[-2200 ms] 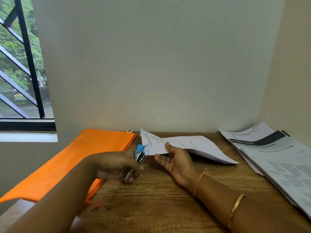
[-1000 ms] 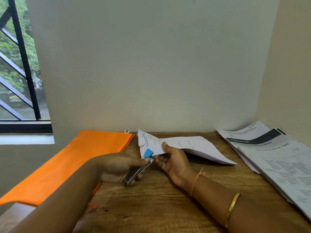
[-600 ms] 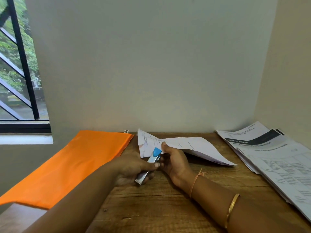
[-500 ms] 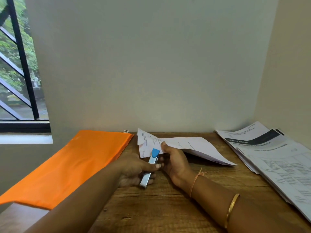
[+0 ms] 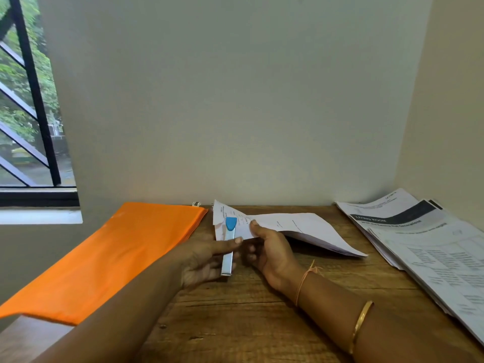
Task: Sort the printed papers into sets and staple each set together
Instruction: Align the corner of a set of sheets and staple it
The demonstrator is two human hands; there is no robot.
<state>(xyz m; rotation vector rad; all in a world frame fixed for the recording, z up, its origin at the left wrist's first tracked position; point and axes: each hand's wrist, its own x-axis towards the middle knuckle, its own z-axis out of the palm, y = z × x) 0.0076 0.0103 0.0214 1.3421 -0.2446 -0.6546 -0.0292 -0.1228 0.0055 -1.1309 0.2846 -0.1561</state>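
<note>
Lying flat along the left edge of the wooden desk [image 5: 235, 323], an orange pouch [image 5: 117, 255] is overhanging that edge, and its inside is not showing. Toward the middle of the far edge, the left hand [image 5: 207, 258] is gripping a slim silver stapler [image 5: 228, 247], thumb pressing on top and fingers curling beneath. The stapler's blue tip is lying over the left corner of a thin set of printed papers [image 5: 301, 226]. The right hand [image 5: 269, 247], just beside the left, is pinching that set near the same corner, thumb above and fingers under, holding it raised so the sheets are bowing. A loose stack of printed papers [image 5: 432, 252] is fanning along the right edge, well apart from both hands, its top sheet bearing a dark banner. The desk is showing rough brown grain, the pouch is looking smooth and matte, and a gold bangle [image 5: 362, 323] and a thin thread [image 5: 303, 281] are circling the right arm
</note>
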